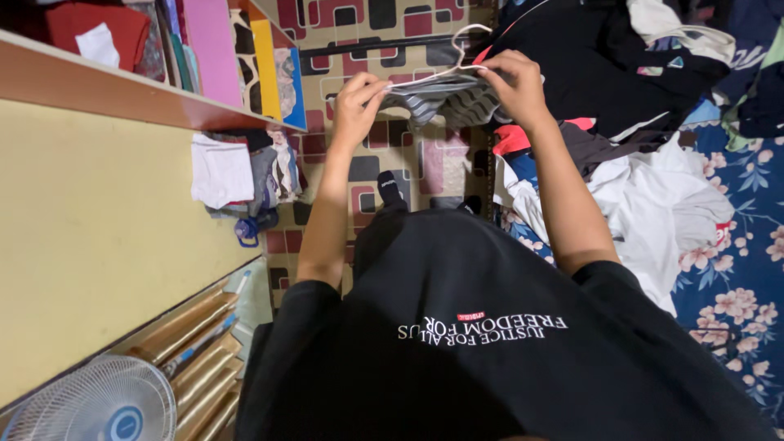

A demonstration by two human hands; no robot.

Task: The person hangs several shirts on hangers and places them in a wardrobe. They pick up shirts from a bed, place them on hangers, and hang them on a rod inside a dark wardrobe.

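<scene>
Both hands, left (357,104) and right (513,82), pinch a striped cloth (445,98) on a hanger (457,51) above patterned floor (408,163), clothes pile (653,163) beside.

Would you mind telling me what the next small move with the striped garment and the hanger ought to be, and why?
Probably the right hand should ease the striped garment further over the white hanger. Both hands pinch the bunched cloth at the hanger's ends, left hand on one side, and the fabric hangs gathered in folds below the wire rather than spread along it.

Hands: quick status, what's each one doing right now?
Left hand: closed on the striped garment and white hanger.
Right hand: closed on the same striped garment.
</scene>
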